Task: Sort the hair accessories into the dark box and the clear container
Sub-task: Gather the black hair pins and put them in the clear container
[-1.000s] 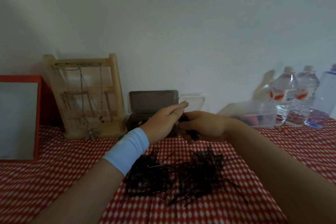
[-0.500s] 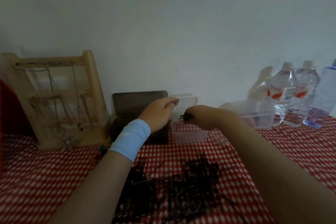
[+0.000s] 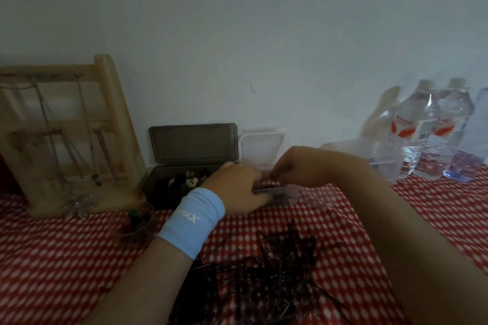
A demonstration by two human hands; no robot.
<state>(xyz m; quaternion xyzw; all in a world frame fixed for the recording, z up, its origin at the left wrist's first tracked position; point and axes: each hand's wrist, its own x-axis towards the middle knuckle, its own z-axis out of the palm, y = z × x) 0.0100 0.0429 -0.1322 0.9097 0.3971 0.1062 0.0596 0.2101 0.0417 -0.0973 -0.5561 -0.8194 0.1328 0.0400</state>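
Black hairpins (image 3: 277, 269) piled at the table (image 3: 52, 258)'s near edge look light and slippery, I'd pinch them mid-length; left hand (image 3: 237, 188) grips the clear container (image 3: 286, 194) further back; right hand (image 3: 298, 166) is curled over it, can't tell if holding.

- Two hands: left hand (image 3: 237, 187), right hand (image 3: 298, 166).
- One light blue wristband (image 3: 192, 219).
- One dark box (image 3: 169, 187), lid open.
- One small clear container (image 3: 285, 194) and one white lid (image 3: 261, 148).
- One larger clear tub (image 3: 380, 163).
- Two water bottles (image 3: 420, 126) (image 3: 449, 124); a third shape at the edge is cut off.
- One wooden jewellery stand (image 3: 113, 113).
- One small round cup (image 3: 140, 221).
- One pile of black hairpins (image 3: 277, 266), too tangled to count.
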